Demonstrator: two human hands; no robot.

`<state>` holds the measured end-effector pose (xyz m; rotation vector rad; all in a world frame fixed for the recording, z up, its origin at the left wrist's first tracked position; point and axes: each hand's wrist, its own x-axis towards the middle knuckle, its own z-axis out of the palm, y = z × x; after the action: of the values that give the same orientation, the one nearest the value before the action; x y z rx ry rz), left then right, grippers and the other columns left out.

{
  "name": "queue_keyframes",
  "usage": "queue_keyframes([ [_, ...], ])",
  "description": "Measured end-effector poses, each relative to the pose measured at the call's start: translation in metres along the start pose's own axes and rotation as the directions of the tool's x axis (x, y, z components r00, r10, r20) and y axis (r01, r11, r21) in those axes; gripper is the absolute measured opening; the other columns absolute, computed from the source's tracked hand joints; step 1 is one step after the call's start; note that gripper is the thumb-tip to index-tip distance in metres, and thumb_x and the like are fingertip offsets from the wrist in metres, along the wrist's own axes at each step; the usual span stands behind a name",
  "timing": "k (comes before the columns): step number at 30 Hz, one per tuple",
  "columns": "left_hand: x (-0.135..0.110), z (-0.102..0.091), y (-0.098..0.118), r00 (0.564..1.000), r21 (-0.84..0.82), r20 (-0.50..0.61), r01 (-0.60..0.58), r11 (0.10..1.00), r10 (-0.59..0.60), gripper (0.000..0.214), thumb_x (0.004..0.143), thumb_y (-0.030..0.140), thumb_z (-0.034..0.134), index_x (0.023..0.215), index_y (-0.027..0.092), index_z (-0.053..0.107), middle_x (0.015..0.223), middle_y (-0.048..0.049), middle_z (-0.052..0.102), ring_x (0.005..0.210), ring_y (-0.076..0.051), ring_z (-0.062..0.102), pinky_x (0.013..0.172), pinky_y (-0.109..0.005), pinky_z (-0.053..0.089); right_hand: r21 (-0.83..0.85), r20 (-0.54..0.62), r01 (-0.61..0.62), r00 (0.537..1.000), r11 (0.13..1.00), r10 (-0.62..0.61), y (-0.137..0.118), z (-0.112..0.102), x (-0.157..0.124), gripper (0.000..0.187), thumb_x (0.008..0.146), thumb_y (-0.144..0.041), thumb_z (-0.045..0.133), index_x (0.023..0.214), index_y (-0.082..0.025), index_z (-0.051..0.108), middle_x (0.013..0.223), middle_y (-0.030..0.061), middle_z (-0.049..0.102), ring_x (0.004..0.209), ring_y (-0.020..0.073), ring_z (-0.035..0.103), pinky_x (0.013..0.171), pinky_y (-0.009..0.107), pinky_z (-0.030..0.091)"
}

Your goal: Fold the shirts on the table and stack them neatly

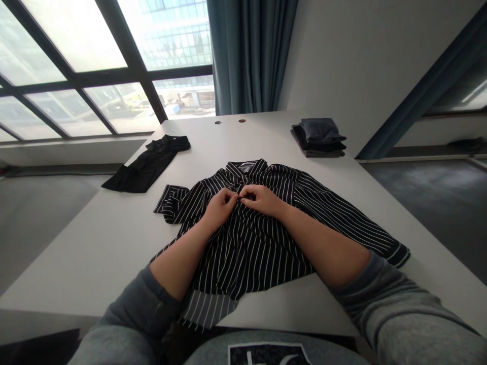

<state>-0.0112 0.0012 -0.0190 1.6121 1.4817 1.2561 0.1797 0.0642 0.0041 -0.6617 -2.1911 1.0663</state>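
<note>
A black shirt with white stripes (262, 248) lies front up on the white table, its collar away from me. Its right-hand sleeve stretches out toward the table's right side, while the left-hand sleeve is folded and bunched. My left hand (221, 205) pinches the front placket below the collar. Opposite it, my right hand (261, 198) pinches the same placket, and the fingertips of both hands almost meet. Cloth is gathered up between them. Any button there is hidden by my fingers. At the bottom left the hem is turned, showing a paler striped inside.
Dark folded garments (319, 138) form a stack at the table's back right. A black garment (152, 162) lies near the left edge. Two round inserts sit in the white table (205, 142) at the back. Beyond are windows and a blue curtain (251, 56).
</note>
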Motion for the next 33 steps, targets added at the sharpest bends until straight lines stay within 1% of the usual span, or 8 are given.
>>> queue_keyframes([
  [6, -0.003, 0.0, 0.005, 0.997, 0.052, 0.003, -0.071, 0.996, 0.071, 0.013, 0.097, 0.031, 0.06, 0.09, 0.02, 0.063, 0.088, -0.0013, 0.07, 0.083, -0.017, 0.064, 0.079, -0.03, 0.05, 0.035, -0.023, -0.004, 1.0, 0.999, 0.005, -0.001, -0.001, 0.002, 0.015, 0.087, -0.028, 0.059, 0.086, -0.019, 0.07, 0.084, 0.0016, 0.069, 0.078, 0.0164, 0.06, 0.078, 0.031, 0.047],
  [9, -0.005, 0.0, 0.007, 0.994, 0.084, 0.023, -0.107, 0.991, 0.106, 0.015, 0.098, 0.032, 0.057, 0.091, 0.021, 0.063, 0.087, -0.0004, 0.069, 0.082, -0.017, 0.063, 0.078, -0.029, 0.05, 0.042, -0.06, -0.025, 0.998, 0.999, 0.028, -0.001, 0.0, 0.002, 0.013, 0.084, -0.027, 0.059, 0.083, -0.018, 0.069, 0.081, 0.001, 0.067, 0.074, 0.0155, 0.058, 0.074, 0.03, 0.046],
  [12, -0.006, -0.001, 0.01, 0.991, 0.071, 0.036, -0.128, 0.989, 0.125, 0.021, 0.101, 0.035, 0.052, 0.093, 0.022, 0.066, 0.09, -0.0006, 0.071, 0.085, -0.017, 0.064, 0.081, -0.03, 0.05, 0.003, -0.109, -0.009, 0.994, 1.0, 0.009, -0.002, 0.002, 0.002, 0.01, 0.081, -0.026, 0.061, 0.079, -0.018, 0.067, 0.08, 0.0011, 0.067, 0.071, 0.0145, 0.056, 0.071, 0.029, 0.045],
  [18, -0.006, -0.002, 0.01, 0.995, 0.124, 0.033, -0.094, 0.988, 0.09, 0.011, 0.089, 0.033, 0.07, 0.092, 0.023, 0.068, 0.086, 0.0006, 0.072, 0.079, -0.017, 0.066, 0.077, -0.03, 0.052, -0.063, -0.143, -0.007, 0.99, 0.998, -0.002, -0.001, 0.002, 0.003, 0.009, 0.08, -0.024, 0.061, 0.078, -0.018, 0.067, 0.079, 0.0013, 0.066, 0.069, 0.0143, 0.055, 0.07, 0.029, 0.044],
  [23, -0.006, -0.002, 0.01, 0.989, 0.088, -0.032, -0.138, 0.986, 0.141, 0.019, 0.084, 0.026, 0.075, 0.102, 0.023, 0.068, 0.098, -0.0007, 0.074, 0.089, -0.017, 0.069, 0.088, -0.032, 0.054, 0.041, -0.108, -0.103, 0.988, 0.994, 0.107, 0.003, -0.001, 0.006, 0.016, 0.084, -0.032, 0.062, 0.08, -0.018, 0.068, 0.074, 0.0001, 0.065, 0.069, 0.0149, 0.055, 0.07, 0.03, 0.044],
  [26, -0.007, -0.003, 0.012, 0.987, 0.112, -0.012, -0.16, 0.981, 0.162, 0.016, 0.084, 0.024, 0.075, 0.099, 0.023, 0.068, 0.096, 0.0005, 0.074, 0.087, -0.016, 0.068, 0.086, -0.031, 0.054, 0.093, -0.096, -0.151, 0.983, 0.984, 0.16, 0.006, -0.004, 0.007, 0.022, 0.084, -0.039, 0.067, 0.079, -0.018, 0.068, 0.072, -0.0004, 0.063, 0.067, 0.0146, 0.054, 0.068, 0.03, 0.044],
  [30, -0.006, -0.003, 0.013, 0.989, 0.16, 0.042, -0.147, 0.976, 0.142, 0.01, 0.085, 0.022, 0.071, 0.095, 0.023, 0.068, 0.093, 0.0016, 0.073, 0.085, -0.016, 0.067, 0.084, -0.03, 0.054, 0.078, -0.06, -0.178, 0.981, 0.981, 0.183, 0.009, -0.007, 0.007, 0.02, 0.081, -0.038, 0.071, 0.082, -0.018, 0.069, 0.074, 0.0, 0.064, 0.067, 0.0145, 0.055, 0.066, 0.029, 0.045],
  [33, -0.006, -0.003, 0.012, 0.99, 0.191, 0.067, -0.132, 0.973, 0.122, 0.009, 0.086, 0.024, 0.069, 0.095, 0.024, 0.067, 0.094, 0.0012, 0.074, 0.086, -0.017, 0.067, 0.085, -0.031, 0.054, -0.011, -0.086, -0.14, 0.987, 0.99, 0.138, 0.012, -0.013, 0.008, 0.016, 0.082, -0.034, 0.072, 0.089, -0.019, 0.071, 0.085, 0.0024, 0.067, 0.071, 0.0154, 0.057, 0.069, 0.03, 0.048],
])
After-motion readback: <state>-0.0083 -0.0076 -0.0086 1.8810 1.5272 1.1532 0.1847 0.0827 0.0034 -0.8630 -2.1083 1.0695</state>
